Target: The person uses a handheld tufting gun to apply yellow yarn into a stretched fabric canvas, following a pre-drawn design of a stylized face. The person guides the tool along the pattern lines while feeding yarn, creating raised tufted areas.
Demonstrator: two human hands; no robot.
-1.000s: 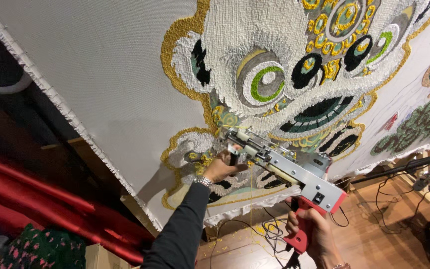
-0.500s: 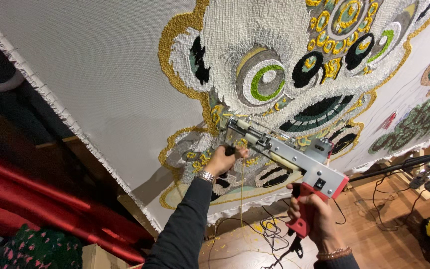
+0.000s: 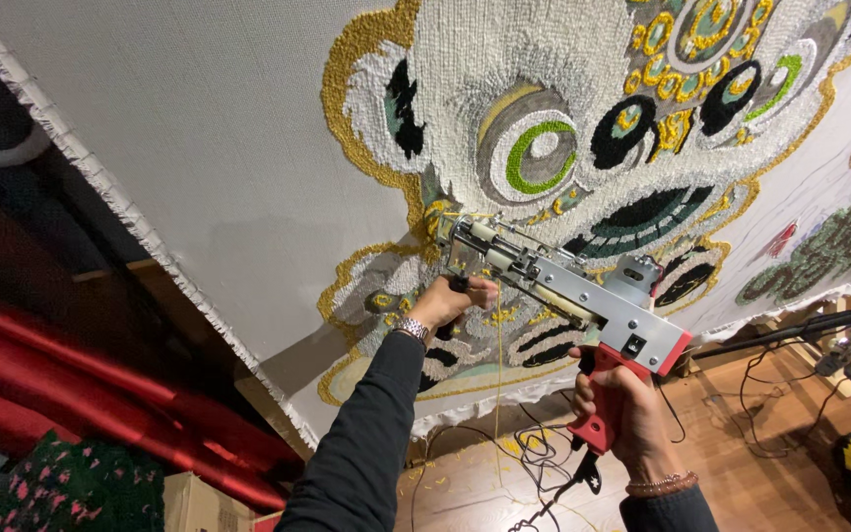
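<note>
Tufting gun (image 3: 554, 281) lies long-axis toward the stretched cloth (image 3: 229, 177), needle at the yellow outline; left hand (image 3: 450, 300) fingers wrap the front grip, nearer the cloth; right hand (image 3: 618, 409) clasps the red rear handle

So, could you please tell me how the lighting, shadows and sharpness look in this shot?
Head view: warm, fairly even light on the tufted cloth; the tufting gun and left hand cast soft shadows on it; right hand is sharp; the left edge falls dark; the wide lens tilts and bends the frame.
</note>
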